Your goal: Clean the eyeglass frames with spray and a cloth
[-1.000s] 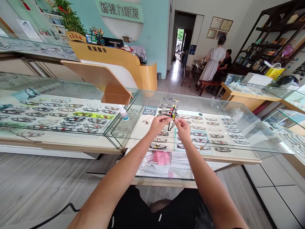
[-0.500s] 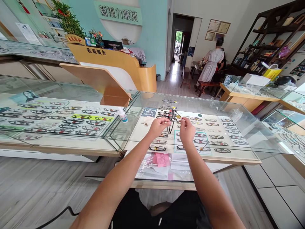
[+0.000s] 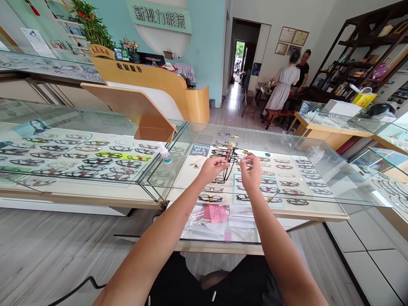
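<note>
My left hand [image 3: 213, 170] pinches a pair of dark-framed glasses [image 3: 227, 173] above the glass counter. The frame is held on edge, with a thin arm hanging down past my fingertips. Just right of it, my right hand [image 3: 251, 171] is raised with curled fingers. A small, thin dark piece with a yellowish part [image 3: 245, 151] shows by its fingertips; I cannot make out what it is. Under the glass lie rows of glasses, one of them a dark pair [image 3: 210, 198] near the front.
A small white bottle [image 3: 165, 153] stands on the glass left of my hands, near a tilted wooden board [image 3: 127, 106]. Pink paper [image 3: 217, 213] and plastic bags lie in the counter's front part. Two people [image 3: 283, 80] are by a table at the back.
My right hand's fingers have loosened and shifted slightly, and the yellowish part beside them shows less. My left hand keeps the glasses in nearly the same place.
</note>
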Demonstrator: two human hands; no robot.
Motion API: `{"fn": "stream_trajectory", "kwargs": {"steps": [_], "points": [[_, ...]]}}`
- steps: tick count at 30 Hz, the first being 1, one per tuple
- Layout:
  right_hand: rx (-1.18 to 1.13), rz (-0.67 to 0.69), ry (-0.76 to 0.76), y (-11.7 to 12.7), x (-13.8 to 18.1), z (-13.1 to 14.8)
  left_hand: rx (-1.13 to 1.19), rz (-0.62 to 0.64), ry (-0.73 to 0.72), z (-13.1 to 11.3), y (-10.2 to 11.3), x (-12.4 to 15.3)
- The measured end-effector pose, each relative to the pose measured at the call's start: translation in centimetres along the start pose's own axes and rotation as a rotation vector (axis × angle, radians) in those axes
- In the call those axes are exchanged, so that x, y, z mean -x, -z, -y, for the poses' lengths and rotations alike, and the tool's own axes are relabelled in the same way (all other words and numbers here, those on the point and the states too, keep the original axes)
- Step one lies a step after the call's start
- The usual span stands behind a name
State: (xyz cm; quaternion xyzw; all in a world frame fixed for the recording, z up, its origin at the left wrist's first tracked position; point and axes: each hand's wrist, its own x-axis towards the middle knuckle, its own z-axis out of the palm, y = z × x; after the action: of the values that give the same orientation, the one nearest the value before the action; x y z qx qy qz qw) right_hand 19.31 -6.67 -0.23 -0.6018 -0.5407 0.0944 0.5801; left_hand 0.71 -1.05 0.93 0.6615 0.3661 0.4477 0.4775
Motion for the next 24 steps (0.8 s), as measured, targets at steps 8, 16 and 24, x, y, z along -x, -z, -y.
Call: {"fn": "stream_trajectory", "kwargs": {"steps": [8,16,24], "points": [[0.108,0.022,-0.017,-0.6,0.6,0.4,-0.011,0.022,-0.001,-0.2,-0.3,0.3],[0.066,0.074,-0.111,-0.7,0.3,0.2,-0.007,0.028,-0.020,0.7,-0.4,0.2],[0.049,0.102,-0.197,-0.3,0.0,0.4,0.035,-0.060,-0.028,0.5,-0.7,0.3]]}}
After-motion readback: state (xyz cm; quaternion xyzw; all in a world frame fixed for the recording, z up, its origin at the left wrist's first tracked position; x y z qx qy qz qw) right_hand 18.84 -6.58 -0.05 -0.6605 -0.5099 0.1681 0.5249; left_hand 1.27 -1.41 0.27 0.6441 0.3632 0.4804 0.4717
